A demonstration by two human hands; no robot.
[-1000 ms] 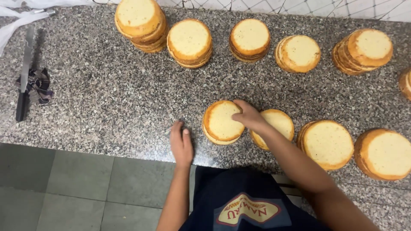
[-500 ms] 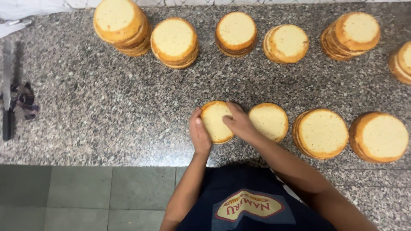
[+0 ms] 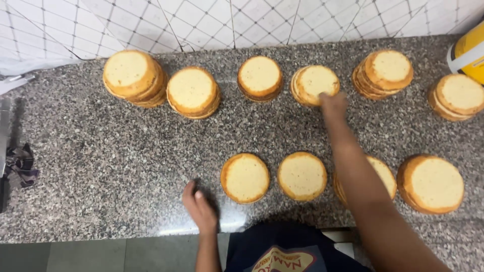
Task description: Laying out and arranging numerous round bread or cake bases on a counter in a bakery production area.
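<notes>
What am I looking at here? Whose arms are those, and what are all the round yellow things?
The picture comes from a camera worn on a person's head, looking down, so the arms are that person's own. There is no machine here, just two bare hands. They stand at a speckled grey stone counter with a tiled wall behind it. The round things are flat sponge cake layers. Six stacks sit in a back row and four lie in a front row. The right hand reaches to the back and touches one stack of cake layers. The left hand rests on the counter beside the front cake round, holding nothing. A yellow container peeks in at the top right.
</notes>
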